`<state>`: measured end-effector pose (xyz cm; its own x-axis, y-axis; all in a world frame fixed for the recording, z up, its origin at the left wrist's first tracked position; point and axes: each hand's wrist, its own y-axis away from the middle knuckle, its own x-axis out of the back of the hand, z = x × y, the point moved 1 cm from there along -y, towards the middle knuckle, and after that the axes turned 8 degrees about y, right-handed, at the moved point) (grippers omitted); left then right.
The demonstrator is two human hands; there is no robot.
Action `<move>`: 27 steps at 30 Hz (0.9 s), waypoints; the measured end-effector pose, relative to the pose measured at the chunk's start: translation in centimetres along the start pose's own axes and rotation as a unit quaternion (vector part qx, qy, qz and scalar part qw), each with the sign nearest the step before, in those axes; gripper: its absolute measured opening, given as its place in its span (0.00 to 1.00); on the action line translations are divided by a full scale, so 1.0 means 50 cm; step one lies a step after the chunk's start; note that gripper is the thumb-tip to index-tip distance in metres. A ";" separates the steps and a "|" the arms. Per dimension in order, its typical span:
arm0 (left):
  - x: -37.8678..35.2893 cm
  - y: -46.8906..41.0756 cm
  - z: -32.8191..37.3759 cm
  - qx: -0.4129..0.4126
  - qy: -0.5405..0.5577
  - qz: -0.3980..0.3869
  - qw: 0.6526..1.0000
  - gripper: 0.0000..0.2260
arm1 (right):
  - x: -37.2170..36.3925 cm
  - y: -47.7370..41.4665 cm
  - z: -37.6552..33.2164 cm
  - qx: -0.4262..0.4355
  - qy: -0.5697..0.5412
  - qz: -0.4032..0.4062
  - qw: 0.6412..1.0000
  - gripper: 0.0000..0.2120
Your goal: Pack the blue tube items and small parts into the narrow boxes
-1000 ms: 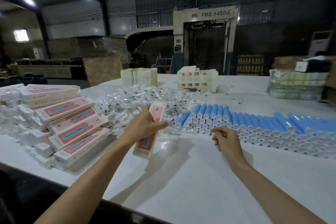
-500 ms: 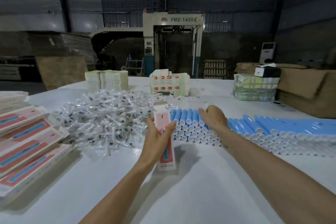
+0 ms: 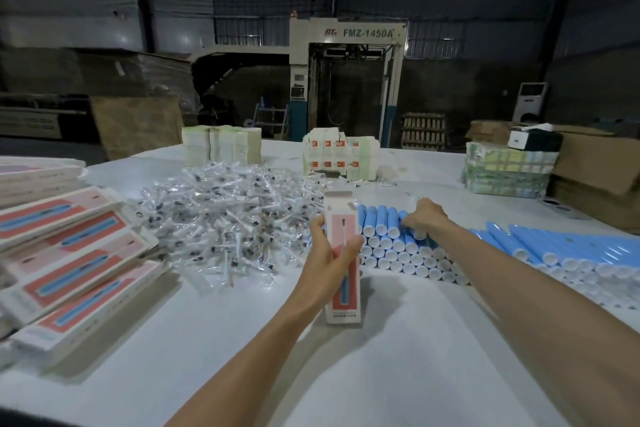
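The narrow box point(image 3: 344, 291) stands upright in our left hand point(image 3: 323, 253), fingers and thumb wrapped round its middle, its top flap open. Just right of it our right hand point(image 3: 424, 218) curls over the top row of the blue tubes point(image 3: 388, 246); whether it grips one we cannot tell. Pulling from the stack could set neighbouring tubes rolling, and a hard squeeze could flatten the box mouth. The small parts point(image 3: 221, 215) heap lies left of the left hand, the finished boxes point(image 3: 69, 253) further left; the table point(image 3: 398, 367) between our forearms gives working room

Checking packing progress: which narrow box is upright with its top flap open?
The narrow box gripped by the left hand; the other boxes lie flat, stacked at left.
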<state>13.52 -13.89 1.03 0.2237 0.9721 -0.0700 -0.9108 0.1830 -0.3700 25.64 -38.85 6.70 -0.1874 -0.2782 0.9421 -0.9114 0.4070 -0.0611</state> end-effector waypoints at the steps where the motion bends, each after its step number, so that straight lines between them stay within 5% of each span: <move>1: -0.001 0.001 -0.001 0.011 0.017 -0.006 1.000 0.20 | -0.003 0.001 0.003 -0.007 -0.022 0.009 1.000 0.14; 4: -0.003 0.004 0.003 0.016 0.021 -0.014 1.000 0.15 | 0.008 0.015 0.020 -0.041 -0.166 0.036 0.985 0.12; 6: -0.005 0.005 0.004 0.003 0.007 -0.007 1.000 0.15 | 0.038 0.037 0.029 -0.043 -0.327 0.056 0.943 0.12; 13: -0.010 -0.003 0.006 -0.030 -0.041 0.036 0.998 0.17 | 0.137 0.202 0.006 0.235 -0.623 -0.009 0.746 0.11; 15: -0.013 -0.001 0.006 -0.029 -0.048 0.027 0.998 0.19 | 0.132 0.230 -0.013 0.264 -0.639 -0.038 0.721 0.11; 27: -0.032 0.012 -0.003 -0.004 -0.002 -0.023 1.000 0.21 | 0.110 0.213 -0.004 0.167 -0.501 0.006 0.849 0.10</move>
<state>12.66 -15.35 0.76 0.2635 0.9634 -0.0498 -0.8969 0.2257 -0.3803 14.97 -35.87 11.31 -0.2620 -0.9446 0.1978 -0.9290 0.1913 -0.3168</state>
